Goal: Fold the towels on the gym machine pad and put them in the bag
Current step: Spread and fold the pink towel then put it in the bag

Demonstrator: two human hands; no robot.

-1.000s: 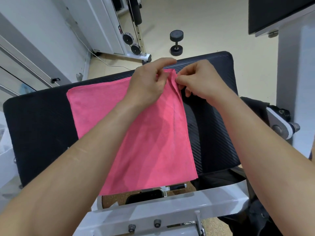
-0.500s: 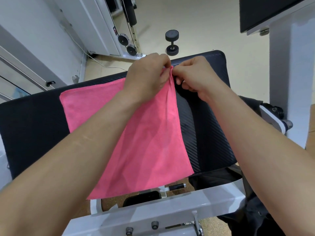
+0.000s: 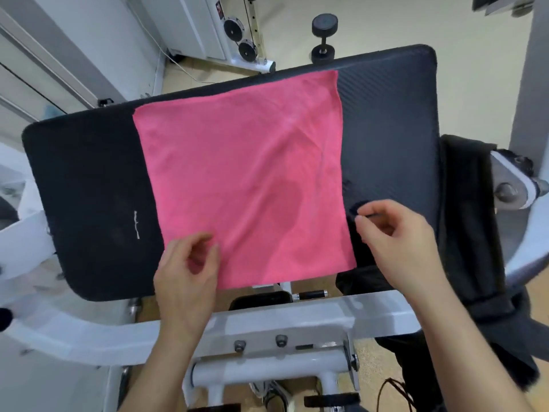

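Observation:
A pink towel lies spread flat, in a single layer, across the middle of the black gym machine pad. My left hand is at the towel's near left corner with its fingers loosely curled, and I see no clear grip on the cloth. My right hand is over the bare pad just right of the towel's near right edge, its fingers loosely curled and holding nothing. A black fabric item, possibly the bag, hangs off the right end of the pad.
The white machine frame crosses below the pad, close to me. On the floor beyond the pad stand a dumbbell and a white cable machine. A grey post rises at the right.
Both hands let go of the towel's far right corner and drew back to its near edge. The towel now lies flat and fully spread on the pad.

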